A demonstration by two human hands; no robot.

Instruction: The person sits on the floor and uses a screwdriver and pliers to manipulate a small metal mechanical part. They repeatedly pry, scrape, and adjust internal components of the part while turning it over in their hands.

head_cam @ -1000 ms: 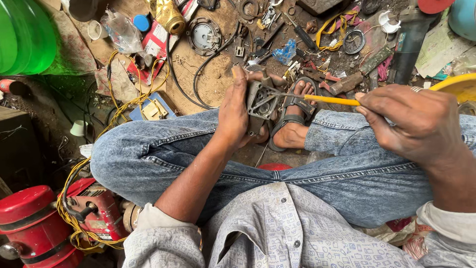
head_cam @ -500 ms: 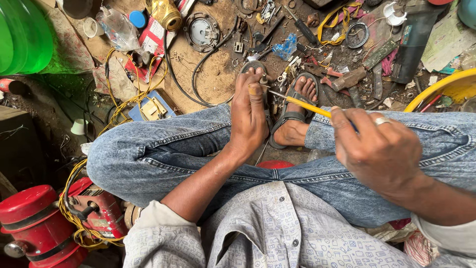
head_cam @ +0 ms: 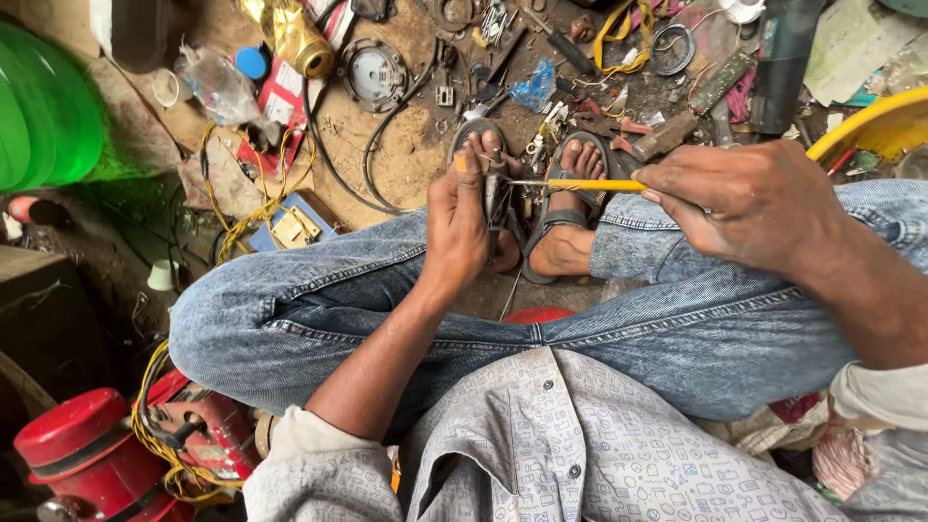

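Hands at work above crossed, jeans-clad knees: left hand [head_cam: 462,224] pinches a small dark metal part [head_cam: 497,198] between thumb and fingers, just near of the sandalled feet; right hand [head_cam: 749,201], fingers closed around a yellow-handled screwdriver [head_cam: 578,184], sets its tip against it. The part looks stiff and light, best gripped by its edges.

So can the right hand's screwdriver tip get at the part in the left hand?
Probably yes: the right hand holds the yellow screwdriver level, its tip already at the small metal part the left hand grips, nothing between.
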